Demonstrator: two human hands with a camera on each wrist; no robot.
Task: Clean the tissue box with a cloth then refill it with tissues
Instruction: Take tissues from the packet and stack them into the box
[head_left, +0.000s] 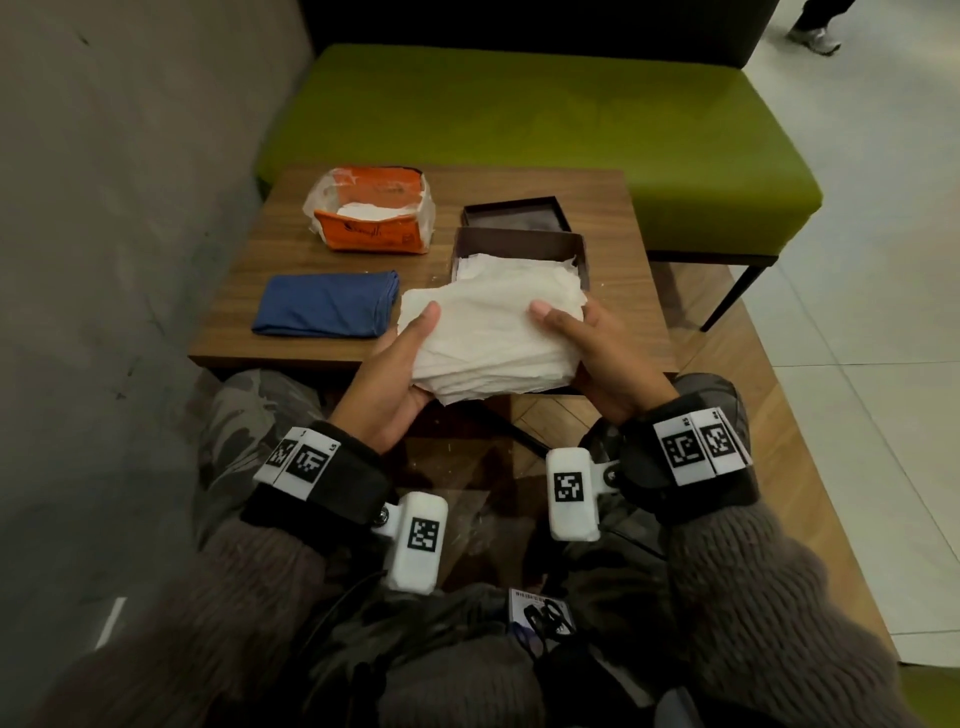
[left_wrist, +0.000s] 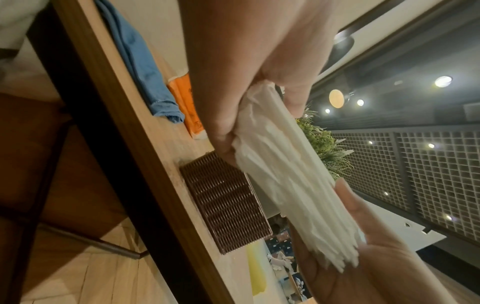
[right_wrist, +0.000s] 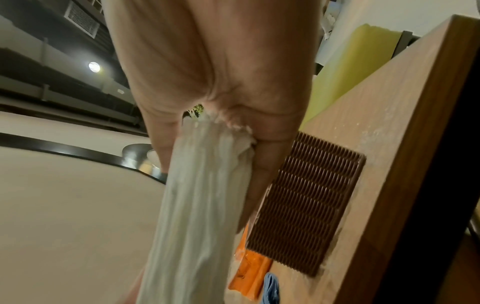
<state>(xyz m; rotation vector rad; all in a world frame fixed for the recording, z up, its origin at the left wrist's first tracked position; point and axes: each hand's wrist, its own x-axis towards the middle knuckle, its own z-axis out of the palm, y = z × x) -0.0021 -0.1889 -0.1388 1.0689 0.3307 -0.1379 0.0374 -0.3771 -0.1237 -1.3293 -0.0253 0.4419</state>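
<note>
A thick stack of white tissues (head_left: 488, 343) hangs above the near edge of the wooden table (head_left: 291, 249). My left hand (head_left: 402, 358) grips its left end, thumb on top. My right hand (head_left: 587, 343) grips its right end the same way. Both wrist views show the stack edge-on, as the tissues (left_wrist: 283, 181) and the tissues (right_wrist: 202, 195), pinched between thumb and fingers. Just behind stands the open brown ribbed tissue box (head_left: 519, 244), with tissues lying inside. Its lid (head_left: 514, 214) lies behind it. A folded blue cloth (head_left: 327, 304) lies at the left.
An orange tissue pack (head_left: 371, 215) in torn clear wrap sits at the table's back left. A green bench (head_left: 519, 114) runs behind the table, a grey wall stands at the left. Tiled floor lies at the right, where a person's foot (head_left: 815, 39) shows.
</note>
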